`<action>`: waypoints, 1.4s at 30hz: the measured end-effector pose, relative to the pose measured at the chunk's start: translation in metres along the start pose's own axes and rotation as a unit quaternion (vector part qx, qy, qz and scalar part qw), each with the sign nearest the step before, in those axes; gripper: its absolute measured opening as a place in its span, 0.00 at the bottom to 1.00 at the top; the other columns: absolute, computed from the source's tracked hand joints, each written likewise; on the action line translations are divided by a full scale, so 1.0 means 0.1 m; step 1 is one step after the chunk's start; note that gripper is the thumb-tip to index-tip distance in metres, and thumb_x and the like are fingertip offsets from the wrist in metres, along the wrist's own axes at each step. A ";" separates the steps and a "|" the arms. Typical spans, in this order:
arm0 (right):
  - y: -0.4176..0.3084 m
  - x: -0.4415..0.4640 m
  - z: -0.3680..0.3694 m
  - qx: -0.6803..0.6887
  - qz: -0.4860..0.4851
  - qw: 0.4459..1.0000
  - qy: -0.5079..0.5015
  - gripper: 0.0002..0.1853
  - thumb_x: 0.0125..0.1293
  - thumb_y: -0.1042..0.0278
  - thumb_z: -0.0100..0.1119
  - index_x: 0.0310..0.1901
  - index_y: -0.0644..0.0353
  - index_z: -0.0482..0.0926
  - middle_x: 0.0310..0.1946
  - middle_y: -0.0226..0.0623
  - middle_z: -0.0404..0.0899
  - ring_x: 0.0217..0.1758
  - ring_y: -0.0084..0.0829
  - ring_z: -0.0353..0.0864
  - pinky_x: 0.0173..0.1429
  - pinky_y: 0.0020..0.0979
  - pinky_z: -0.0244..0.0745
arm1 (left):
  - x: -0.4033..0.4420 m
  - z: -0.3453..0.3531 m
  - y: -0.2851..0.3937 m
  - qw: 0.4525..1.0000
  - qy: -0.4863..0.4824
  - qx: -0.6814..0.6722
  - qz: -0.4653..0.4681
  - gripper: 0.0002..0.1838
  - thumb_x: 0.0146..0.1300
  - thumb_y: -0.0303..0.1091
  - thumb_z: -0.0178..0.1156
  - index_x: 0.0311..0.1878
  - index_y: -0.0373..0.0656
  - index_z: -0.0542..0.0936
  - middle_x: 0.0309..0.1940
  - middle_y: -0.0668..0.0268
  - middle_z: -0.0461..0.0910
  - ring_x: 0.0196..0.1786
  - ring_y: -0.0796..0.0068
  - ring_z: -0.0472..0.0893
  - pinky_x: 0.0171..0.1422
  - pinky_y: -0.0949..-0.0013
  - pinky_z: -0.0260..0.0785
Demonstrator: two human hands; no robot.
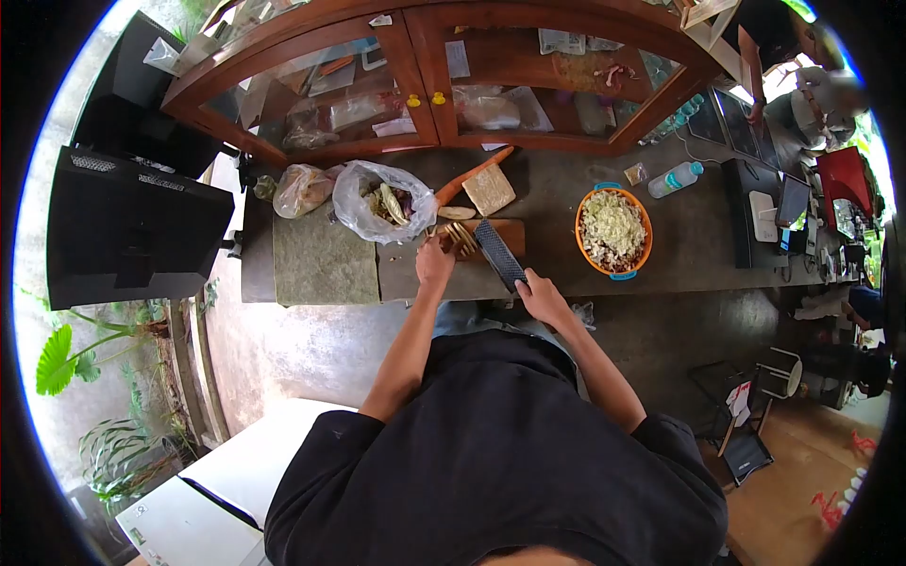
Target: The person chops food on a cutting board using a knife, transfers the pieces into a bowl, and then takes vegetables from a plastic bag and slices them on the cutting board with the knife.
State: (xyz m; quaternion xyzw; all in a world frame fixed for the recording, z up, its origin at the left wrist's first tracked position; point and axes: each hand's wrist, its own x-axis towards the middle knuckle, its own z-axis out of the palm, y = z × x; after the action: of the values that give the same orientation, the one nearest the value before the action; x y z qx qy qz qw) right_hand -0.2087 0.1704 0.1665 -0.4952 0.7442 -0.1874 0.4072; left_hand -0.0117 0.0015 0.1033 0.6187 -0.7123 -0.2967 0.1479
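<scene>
My right hand [543, 297] grips the handle of a broad knife [500, 255] with a dark, textured blade. The blade lies slantwise over a wooden cutting board [512, 232]. My left hand [434, 262] has its fingers bent around the near end of several pale vegetable slices [461, 238] at the board's left side. Just beyond them are another pale piece [457, 213], a tan square block [489, 191] and a long orange thing [472, 174], possibly a carrot. An open clear plastic bag [363, 219] with peelings inside stands left of the board.
To the right sits an orange basin [578, 236] heaped with chopped food, near a water bottle [677, 179] and a small packet [636, 174]. A grey cloth [326, 264] and a tied bag [302, 191] lie left. A glass-fronted cabinet [425, 85] borders the back. Other people are at far right.
</scene>
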 end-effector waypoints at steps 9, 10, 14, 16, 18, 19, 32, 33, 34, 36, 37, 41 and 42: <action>-0.06 0.12 0.02 0.054 0.092 0.993 -0.055 0.20 0.77 0.56 0.48 0.51 0.70 0.72 0.29 0.57 0.82 0.29 0.50 0.84 0.35 0.46 0.74 | 0.16 0.02 -0.12 0.997 -0.018 -0.064 0.050 0.21 0.54 0.42 0.74 0.48 0.42 0.84 0.37 0.55 0.87 0.42 0.57 0.87 0.48 0.57 0.78; -0.07 0.13 0.02 0.053 0.092 0.993 -0.056 0.20 0.77 0.56 0.48 0.51 0.70 0.72 0.29 0.57 0.82 0.29 0.50 0.84 0.35 0.46 0.74 | 0.16 0.01 -0.12 0.995 -0.026 -0.081 0.052 0.20 0.54 0.40 0.73 0.48 0.41 0.84 0.35 0.55 0.87 0.40 0.57 0.88 0.46 0.59 0.79; -0.20 0.13 0.02 0.058 0.079 0.991 -0.093 0.19 0.78 0.55 0.47 0.48 0.67 0.71 0.25 0.53 0.81 0.23 0.43 0.82 0.32 0.44 0.74 | 0.18 0.05 -0.11 0.993 -0.006 -0.104 0.054 0.19 0.56 0.40 0.72 0.48 0.41 0.84 0.35 0.54 0.87 0.39 0.57 0.88 0.44 0.59 0.79; -0.22 0.15 0.04 0.065 0.080 0.989 -0.106 0.18 0.78 0.55 0.47 0.47 0.66 0.70 0.24 0.52 0.80 0.22 0.41 0.81 0.30 0.44 0.73 | 0.18 0.03 -0.10 0.995 -0.017 -0.090 0.049 0.17 0.58 0.40 0.70 0.48 0.42 0.84 0.35 0.55 0.87 0.40 0.56 0.87 0.45 0.58 0.78; -0.22 0.20 0.08 0.064 0.059 0.990 -0.112 0.17 0.78 0.55 0.47 0.44 0.65 0.69 0.23 0.51 0.78 0.20 0.40 0.80 0.29 0.44 0.73 | 0.19 0.02 -0.13 0.994 -0.015 -0.092 0.057 0.17 0.58 0.40 0.69 0.48 0.43 0.84 0.35 0.55 0.87 0.40 0.55 0.87 0.46 0.57 0.78; -0.24 0.21 0.08 0.062 0.058 0.990 -0.114 0.17 0.78 0.55 0.47 0.44 0.65 0.69 0.23 0.51 0.78 0.20 0.40 0.80 0.29 0.44 0.73 | 0.19 0.02 -0.16 0.994 -0.013 -0.093 0.065 0.17 0.59 0.40 0.68 0.48 0.43 0.85 0.35 0.55 0.87 0.41 0.54 0.87 0.46 0.56 0.78; -0.46 0.45 0.28 0.036 0.008 0.988 -0.148 0.18 0.76 0.55 0.49 0.45 0.67 0.69 0.25 0.51 0.78 0.20 0.42 0.79 0.29 0.44 0.73 | 0.13 -0.39 -0.31 0.997 -0.037 0.048 -0.046 0.23 0.53 0.41 0.68 0.53 0.47 0.83 0.47 0.58 0.86 0.51 0.54 0.84 0.57 0.55 0.76; -0.50 0.46 0.27 0.033 0.021 0.985 -0.168 0.20 0.76 0.55 0.49 0.49 0.69 0.71 0.30 0.58 0.81 0.24 0.49 0.82 0.33 0.48 0.73 | 0.13 -0.40 -0.34 0.998 -0.029 0.037 -0.042 0.21 0.54 0.42 0.69 0.51 0.46 0.84 0.46 0.56 0.86 0.50 0.52 0.84 0.56 0.54 0.77; -0.52 0.46 0.26 0.032 0.020 0.985 -0.169 0.20 0.76 0.55 0.49 0.49 0.69 0.71 0.30 0.58 0.81 0.24 0.49 0.82 0.33 0.48 0.73 | 0.12 -0.42 -0.37 0.999 -0.023 0.025 -0.037 0.20 0.54 0.43 0.69 0.49 0.46 0.84 0.44 0.54 0.86 0.49 0.50 0.85 0.54 0.52 0.77; -0.56 0.46 0.25 0.027 0.029 0.986 -0.163 0.20 0.76 0.55 0.49 0.49 0.70 0.71 0.29 0.56 0.81 0.23 0.46 0.82 0.32 0.46 0.75 | 0.13 -0.39 -0.42 0.998 -0.018 0.038 -0.036 0.20 0.54 0.42 0.69 0.49 0.46 0.84 0.44 0.55 0.86 0.48 0.51 0.85 0.54 0.52 0.77; -0.57 0.45 0.23 0.027 0.029 0.986 -0.162 0.20 0.76 0.55 0.49 0.49 0.70 0.71 0.29 0.56 0.81 0.23 0.46 0.82 0.32 0.46 0.75 | 0.14 -0.36 -0.45 0.998 -0.014 0.051 -0.034 0.19 0.54 0.41 0.69 0.49 0.47 0.85 0.44 0.56 0.86 0.48 0.51 0.85 0.54 0.52 0.77; -0.55 0.41 0.16 0.045 0.059 0.983 -0.167 0.21 0.76 0.55 0.49 0.52 0.70 0.71 0.31 0.53 0.82 0.23 0.39 0.82 0.31 0.42 0.76 | 0.18 -0.31 -0.54 0.999 -0.013 0.046 -0.018 0.19 0.54 0.42 0.69 0.49 0.47 0.85 0.44 0.56 0.86 0.48 0.51 0.85 0.54 0.53 0.77; -0.53 0.40 0.15 0.050 0.067 0.983 -0.166 0.21 0.76 0.54 0.49 0.53 0.70 0.71 0.31 0.52 0.82 0.24 0.37 0.82 0.31 0.41 0.76 | 0.19 -0.31 -0.54 0.998 -0.009 0.050 -0.024 0.19 0.55 0.43 0.69 0.49 0.47 0.85 0.44 0.56 0.86 0.47 0.52 0.85 0.54 0.53 0.77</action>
State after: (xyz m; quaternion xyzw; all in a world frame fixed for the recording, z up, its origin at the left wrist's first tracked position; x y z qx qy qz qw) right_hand -0.1731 0.1131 0.1771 -0.4473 0.6873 -0.1122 0.5612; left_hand 0.0454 -0.0274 0.0917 0.6395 -0.7126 -0.2695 0.1035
